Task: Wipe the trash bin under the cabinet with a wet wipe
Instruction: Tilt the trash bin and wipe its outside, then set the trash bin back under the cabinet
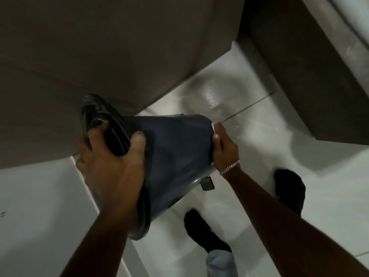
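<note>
Both forearms reach down to the tilted bin point(171, 156) held between 2 hands, left hand point(111, 156) clamped on its lid end, right hand point(224, 148) pressing the wipe point(213, 126) (barely visible) at its base end.

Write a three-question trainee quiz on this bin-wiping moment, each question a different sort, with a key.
1. True or false: the trash bin stands upright on the floor.
2. Multiple choice: where does the left hand grip the bin? A) at the foot pedal B) at the lid end C) nowhere
3. Fill in: a bit of white wet wipe shows at the ____ hand, pressed to the bin's base end.

Key: 1 false, it is tipped on its side and held by both hands; 2 B; 3 right.
</note>
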